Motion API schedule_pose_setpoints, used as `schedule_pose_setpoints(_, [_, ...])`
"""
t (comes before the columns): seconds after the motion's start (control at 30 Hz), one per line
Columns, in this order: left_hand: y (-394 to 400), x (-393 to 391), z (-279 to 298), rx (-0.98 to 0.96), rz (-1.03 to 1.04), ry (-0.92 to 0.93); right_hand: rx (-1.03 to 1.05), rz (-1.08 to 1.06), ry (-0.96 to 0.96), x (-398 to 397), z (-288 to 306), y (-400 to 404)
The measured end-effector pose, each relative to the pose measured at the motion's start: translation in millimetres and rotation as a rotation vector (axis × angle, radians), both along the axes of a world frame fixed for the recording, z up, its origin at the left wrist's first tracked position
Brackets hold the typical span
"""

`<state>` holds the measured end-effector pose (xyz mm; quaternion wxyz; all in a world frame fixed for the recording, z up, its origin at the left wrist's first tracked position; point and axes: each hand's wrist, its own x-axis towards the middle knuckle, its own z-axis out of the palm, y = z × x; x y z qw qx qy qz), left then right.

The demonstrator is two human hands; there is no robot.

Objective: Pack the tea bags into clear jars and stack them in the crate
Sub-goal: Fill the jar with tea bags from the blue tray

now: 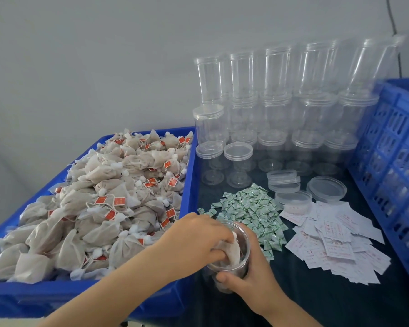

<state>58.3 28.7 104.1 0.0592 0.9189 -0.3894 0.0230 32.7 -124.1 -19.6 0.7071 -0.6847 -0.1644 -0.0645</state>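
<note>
A blue bin (189, 175) on the left is heaped with beige tea bags (109, 197) bearing red tags. In front of it an open clear jar (242, 250) stands on the dark table. My right hand (253, 277) grips this jar from the right, thumb across its front. My left hand (196, 239) reaches over the jar's mouth and pinches a tea bag (230, 253) that is partly inside the jar. A blue slatted crate (392, 147) stands at the right edge.
Stacks of empty lidded clear jars (276, 109) fill the back of the table. Loose clear lids (326, 188) lie before them. A pile of small green-white sachets (248, 213) and a spread of white paper slips (333, 241) cover the table's middle and right.
</note>
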Motion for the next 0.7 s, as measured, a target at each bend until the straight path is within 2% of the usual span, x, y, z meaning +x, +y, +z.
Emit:
schedule_pose_setpoints(0.23, [-20,-1,4,0.167,-0.022,-0.048,0.026,0.049,0.048,-1,1,-1])
schedule_pose_setpoints(0.37, [-32,1,8,0.281,-0.021,-0.019,0.004,0.051,0.004,-1,3,-2])
schedule_pose_setpoints(0.53, [-43,3,9,0.388,-0.004,0.02,0.017,0.035,0.043,-3,3,-2])
schedule_pose_setpoints(0.7, [-51,6,6,0.436,0.024,0.061,0.025,-0.005,0.05,-3,3,-1])
